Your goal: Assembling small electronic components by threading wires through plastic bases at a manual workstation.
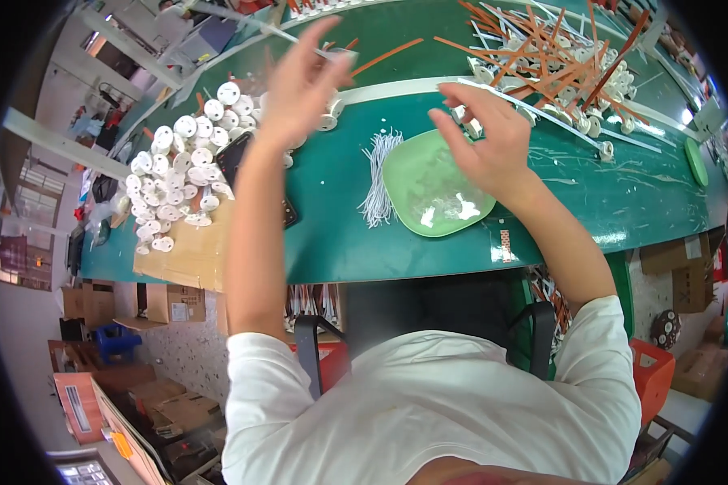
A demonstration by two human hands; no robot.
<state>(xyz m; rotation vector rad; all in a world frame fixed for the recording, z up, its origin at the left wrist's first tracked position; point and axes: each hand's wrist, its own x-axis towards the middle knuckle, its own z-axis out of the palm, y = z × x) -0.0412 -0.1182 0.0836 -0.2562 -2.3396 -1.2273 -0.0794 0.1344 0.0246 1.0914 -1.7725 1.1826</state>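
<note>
The white reel [471, 125] shows in the gap between the thumb and forefinger of the right hand [493, 149], which stand apart; whether they touch it, I can't tell. It looks light and stiff, probably plastic and a bit slippery, so its rim should give the surest hold. A white strip [562, 123] slants away rightward from beside those fingertips; it is likely springy, best taken near its end.

At the left hand [299, 93], another pale strip [279, 32] runs off to the upper left (blur hides whether the fingers are clamped on it).

Just below the right fingers lies the green tray [429, 166], and left of it the string bundle [378, 182], probably limp and prone to tangling. Beyond the right fingers is a heap [562, 61] of reels and strips; left of the left fingers, a reel pile [174, 166] covers part of the bench [332, 242].
</note>
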